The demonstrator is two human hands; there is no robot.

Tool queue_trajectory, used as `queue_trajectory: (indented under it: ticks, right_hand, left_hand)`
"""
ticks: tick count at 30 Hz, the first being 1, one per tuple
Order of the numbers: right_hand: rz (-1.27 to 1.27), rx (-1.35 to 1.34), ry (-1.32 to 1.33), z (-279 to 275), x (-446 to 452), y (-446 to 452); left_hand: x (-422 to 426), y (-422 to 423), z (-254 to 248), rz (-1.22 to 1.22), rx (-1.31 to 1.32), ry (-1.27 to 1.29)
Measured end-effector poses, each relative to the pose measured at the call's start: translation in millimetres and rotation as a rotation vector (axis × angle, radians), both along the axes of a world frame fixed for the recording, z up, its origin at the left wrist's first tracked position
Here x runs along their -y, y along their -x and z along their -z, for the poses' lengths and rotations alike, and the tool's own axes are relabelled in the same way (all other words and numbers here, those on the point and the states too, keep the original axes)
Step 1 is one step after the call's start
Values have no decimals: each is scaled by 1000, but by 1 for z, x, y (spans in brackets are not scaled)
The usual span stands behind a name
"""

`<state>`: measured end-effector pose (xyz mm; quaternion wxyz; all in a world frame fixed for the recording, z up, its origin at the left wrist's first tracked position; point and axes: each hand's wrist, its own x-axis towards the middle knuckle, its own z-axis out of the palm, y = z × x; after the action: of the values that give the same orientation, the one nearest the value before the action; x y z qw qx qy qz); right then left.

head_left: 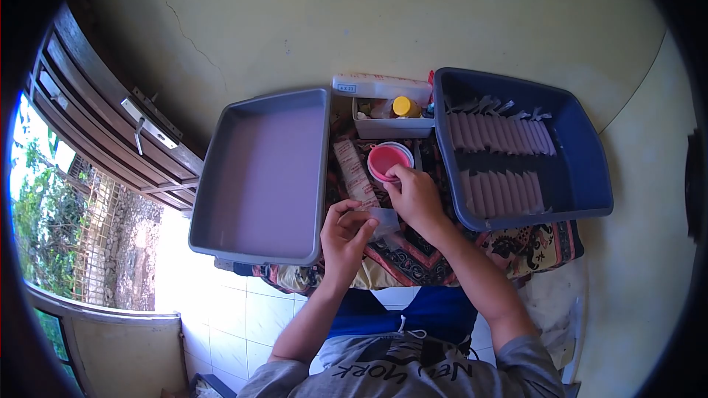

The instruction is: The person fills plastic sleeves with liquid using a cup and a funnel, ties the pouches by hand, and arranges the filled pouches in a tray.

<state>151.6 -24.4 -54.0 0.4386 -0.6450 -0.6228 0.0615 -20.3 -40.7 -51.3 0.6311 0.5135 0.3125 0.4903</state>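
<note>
My left hand (pixel 345 239) pinches a small clear plastic bag (pixel 386 221) between thumb and fingers, low in front of me. Just above and to the right, my right hand (pixel 414 195) grips the near rim of a red funnel (pixel 388 158). The funnel sits over a white cup (pixel 403 149), and its lower end is hidden. To the left of the funnel lies a long packet of plastic bags (pixel 354 169) with red print, its near end close to my left fingers.
A grey tub (pixel 318 177) of pinkish-purple liquid stands left. The dark blue tub (pixel 582 177) on the right holds two rows of filled, tied bags. Behind the cup is a box (pixel 394 129) with a yellow-capped container (pixel 403 107). Patterned cloth (pixel 509 250) covers the table.
</note>
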Motion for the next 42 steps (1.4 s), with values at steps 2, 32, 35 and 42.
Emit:
queue_trajectory:
  ticks: [2,32,35,42]
  right_hand:
    - [5,-44,-1,-1,-1,0]
    - [-203,-555,-411,-81,61,-16]
    - [-164,-493,-423,-80,61,-19]
    - [-128,-375,-396,-76,65,-20]
  left_hand:
    - [0,0,0,-11,-22,-1]
    - [-18,-23,-21,-12,-17,-113]
    - [-19,-27,-22,-3,-28,-159]
    - [-15,-31,-29,-3,-73,-160]
